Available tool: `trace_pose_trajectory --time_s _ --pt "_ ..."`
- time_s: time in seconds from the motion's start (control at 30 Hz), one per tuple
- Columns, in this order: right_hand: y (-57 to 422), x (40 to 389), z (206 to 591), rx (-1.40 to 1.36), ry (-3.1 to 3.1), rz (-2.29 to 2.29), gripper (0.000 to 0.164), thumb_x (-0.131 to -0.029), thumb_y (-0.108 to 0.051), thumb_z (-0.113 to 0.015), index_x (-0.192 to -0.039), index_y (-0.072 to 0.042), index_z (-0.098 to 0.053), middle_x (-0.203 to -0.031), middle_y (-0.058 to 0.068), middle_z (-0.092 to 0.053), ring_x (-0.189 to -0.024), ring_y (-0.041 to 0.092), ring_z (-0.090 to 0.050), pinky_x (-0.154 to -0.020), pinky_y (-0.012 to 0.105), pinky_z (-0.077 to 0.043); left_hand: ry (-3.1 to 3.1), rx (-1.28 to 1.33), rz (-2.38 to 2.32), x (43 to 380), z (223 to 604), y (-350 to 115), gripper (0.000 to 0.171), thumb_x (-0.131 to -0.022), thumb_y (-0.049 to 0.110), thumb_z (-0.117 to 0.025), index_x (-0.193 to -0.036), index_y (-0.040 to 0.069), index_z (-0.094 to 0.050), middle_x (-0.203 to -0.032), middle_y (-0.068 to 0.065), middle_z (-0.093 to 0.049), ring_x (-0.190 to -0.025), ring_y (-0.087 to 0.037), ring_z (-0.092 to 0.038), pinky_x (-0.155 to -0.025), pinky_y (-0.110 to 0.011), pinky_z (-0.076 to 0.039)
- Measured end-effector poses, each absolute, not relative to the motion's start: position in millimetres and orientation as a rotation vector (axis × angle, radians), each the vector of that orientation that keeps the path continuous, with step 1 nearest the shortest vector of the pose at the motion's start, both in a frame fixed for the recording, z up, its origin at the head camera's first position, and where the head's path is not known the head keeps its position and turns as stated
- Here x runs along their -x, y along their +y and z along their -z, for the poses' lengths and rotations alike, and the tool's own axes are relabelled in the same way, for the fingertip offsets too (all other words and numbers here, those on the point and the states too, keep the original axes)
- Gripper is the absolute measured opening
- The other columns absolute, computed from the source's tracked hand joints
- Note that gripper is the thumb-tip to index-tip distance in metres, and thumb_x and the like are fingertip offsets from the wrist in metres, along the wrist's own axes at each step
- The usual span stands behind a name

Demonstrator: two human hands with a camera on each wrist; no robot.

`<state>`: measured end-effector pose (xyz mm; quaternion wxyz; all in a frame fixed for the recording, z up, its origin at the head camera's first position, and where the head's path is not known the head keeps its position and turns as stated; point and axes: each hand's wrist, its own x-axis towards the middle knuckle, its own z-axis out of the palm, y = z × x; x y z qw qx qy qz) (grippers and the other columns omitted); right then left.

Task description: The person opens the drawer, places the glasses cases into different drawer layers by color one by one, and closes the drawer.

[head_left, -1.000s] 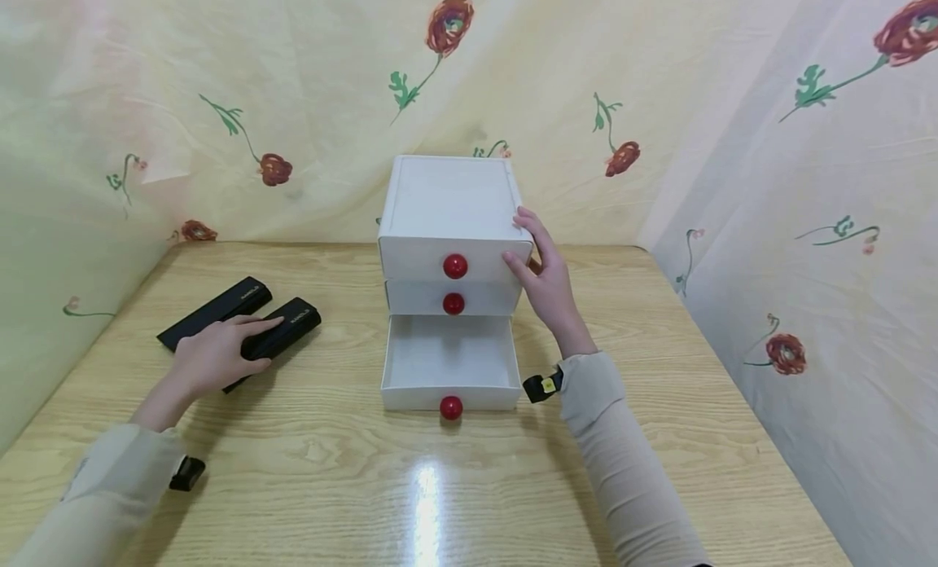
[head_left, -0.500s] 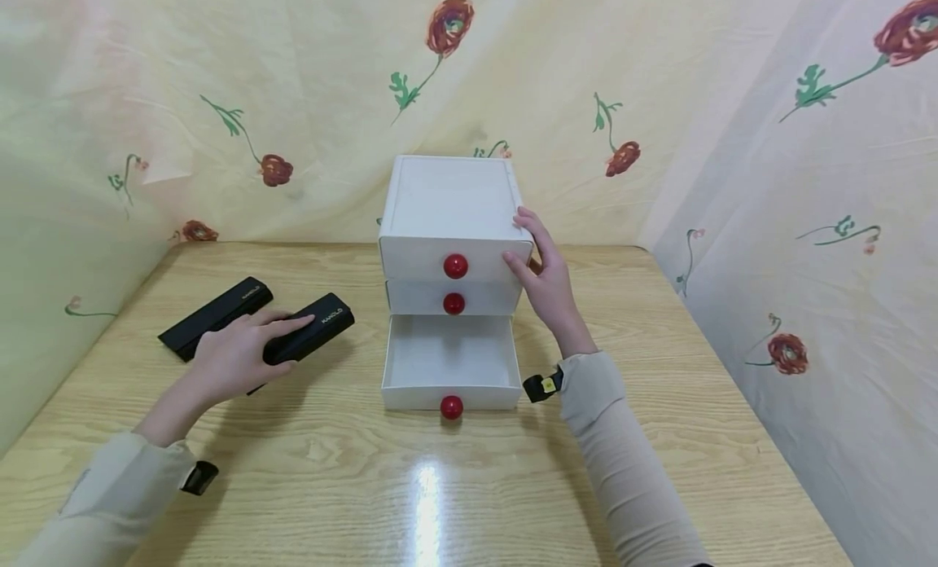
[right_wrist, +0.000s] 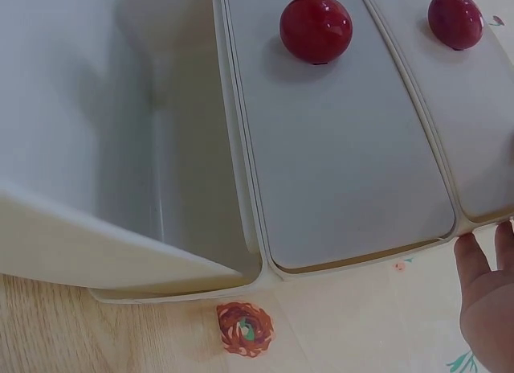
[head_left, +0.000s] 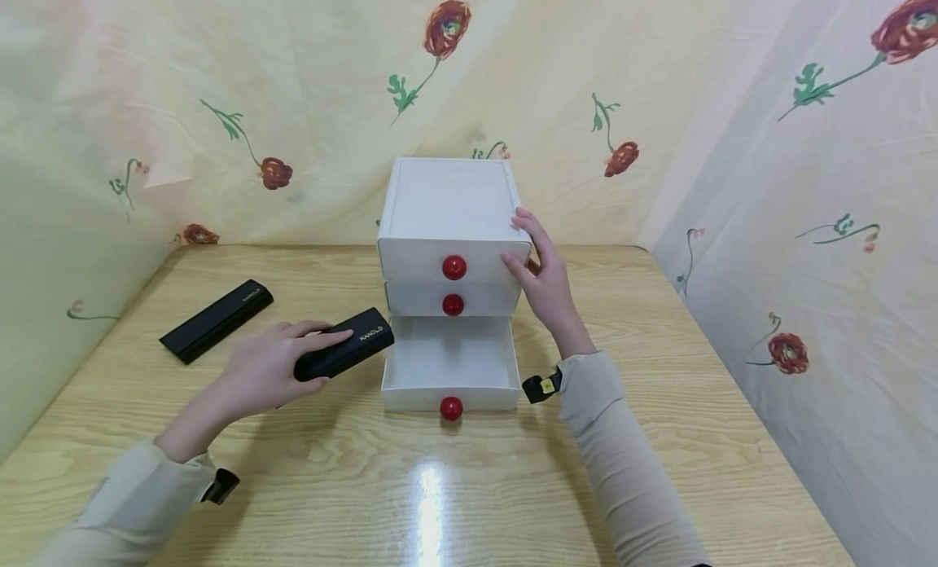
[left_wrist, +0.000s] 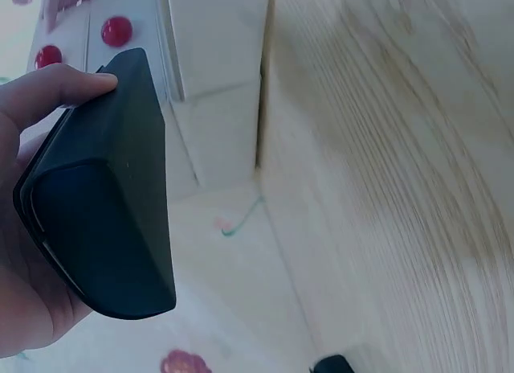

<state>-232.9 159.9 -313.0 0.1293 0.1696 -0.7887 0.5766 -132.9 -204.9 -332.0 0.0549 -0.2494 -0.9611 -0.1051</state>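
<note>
My left hand (head_left: 265, 373) grips a black glasses case (head_left: 350, 345) with gold lettering, thumb on one side and fingers on the other. The held case is raised over the table, and its far end overlaps the left edge of the pulled-out bottom drawer (head_left: 451, 398) in the head view. In the left wrist view, the case (left_wrist: 104, 180) shows its end close up. My right hand (head_left: 548, 286) holds the upper right corner of a white drawer cabinet (head_left: 454, 199), thumb on its front. Inside, the bottom drawer shows a bare white floor. The upper two drawers are pushed in.
A second black glasses case (head_left: 216, 319) lies at the left of the wooden table (head_left: 330, 485). Each drawer has a round red knob (head_left: 454, 267). Flower-printed cloth (head_left: 330, 86) hangs behind the table and along its sides.
My left hand has lifted the nearer glasses case and carried it to the right, toward the bottom drawer. The right hand, cabinet and second case have stayed put.
</note>
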Motion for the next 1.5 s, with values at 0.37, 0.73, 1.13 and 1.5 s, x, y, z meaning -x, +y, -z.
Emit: trace_pose_trajectory --time_s 0.37,0.73,1.13,1.5 --pt "154.7 224.0 302.3 -0.482 -2.303 -1.691 0.051 -0.097 -0.012 -0.058 -0.144 -0.008 -0.04 -0.159 0.003 -0.029 -0.149 0.024 -0.023 -0.114 0.058 -0.031 -2.885 0.845 0.261 138.1 335.1 -183.9 0.059 -0.078 0.029 -0.075 -0.134 0.032 -0.058 -0.132 -0.009 -0.062 -0.109 -0.035 -0.062 -0.053 -0.031 -0.047" --pt "162.6 239.4 323.4 -0.49 -2.292 -1.65 0.051 -0.096 -0.025 -0.061 -0.144 -0.021 -0.043 -0.157 -0.011 -0.031 -0.148 0.015 -0.025 -0.113 0.058 -0.033 -2.924 0.905 0.264 146.4 335.6 -165.0 0.058 -0.078 0.029 -0.075 -0.133 0.033 -0.059 -0.132 -0.007 -0.061 -0.11 -0.033 -0.062 -0.056 -0.031 -0.049" --pt "161.8 239.5 323.2 -0.483 -2.297 -1.636 0.05 -0.096 -0.026 -0.06 -0.143 -0.022 -0.043 -0.157 -0.011 -0.031 -0.147 0.016 -0.025 -0.113 0.058 -0.033 -2.957 0.999 0.264 156.5 335.2 -137.1 0.056 -0.079 0.03 -0.075 -0.133 0.032 -0.059 -0.133 -0.01 -0.061 -0.112 -0.033 -0.06 -0.072 -0.042 -0.055" --pt "161.0 238.0 322.6 -0.486 -2.29 -1.626 0.05 -0.096 -0.025 -0.06 -0.143 -0.021 -0.044 -0.157 -0.011 -0.032 -0.147 0.015 -0.026 -0.113 0.058 -0.033 -2.958 1.037 0.262 164.4 337.8 -116.2 0.055 -0.08 0.031 -0.074 -0.133 0.032 -0.059 -0.134 -0.008 -0.06 -0.111 -0.03 -0.06 -0.065 -0.033 -0.053"
